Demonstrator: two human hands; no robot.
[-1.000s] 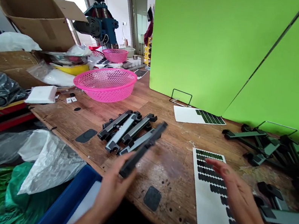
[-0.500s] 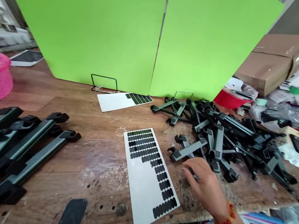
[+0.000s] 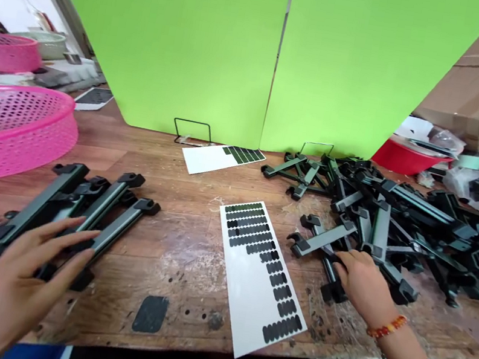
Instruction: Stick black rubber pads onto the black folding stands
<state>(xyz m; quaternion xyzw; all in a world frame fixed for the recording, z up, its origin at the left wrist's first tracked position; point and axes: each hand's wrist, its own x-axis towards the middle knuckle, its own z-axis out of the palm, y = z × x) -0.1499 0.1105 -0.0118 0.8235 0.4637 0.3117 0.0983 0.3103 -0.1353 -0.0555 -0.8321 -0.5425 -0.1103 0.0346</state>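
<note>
My left hand [image 3: 24, 275] is spread over a row of grey-green folding stands [image 3: 119, 224] with black ends at the left of the table, fingers apart. Whether its fingertips touch them I cannot tell. On the right, my right hand [image 3: 364, 286] is closed at the near edge of a heap of similar stands [image 3: 381, 228]. Its thumb and fingers pinch a folding stand [image 3: 330, 271] that lies slantwise there; the fingertips are partly hidden. Between the hands lies a white sheet of black pads [image 3: 239, 293], part of it bare backing.
A pink basket [image 3: 13, 132] stands at the far left. Behind the table rises a green panel [image 3: 189, 42], with another pad sheet [image 3: 206, 160] at its foot. A dark square patch [image 3: 150, 313] lies near the front edge. A red tub [image 3: 408, 159] sits at the back right.
My left hand has come further into view, over the left stands. My right hand has moved right onto the heap and now grips a stand. The view has shifted left.
</note>
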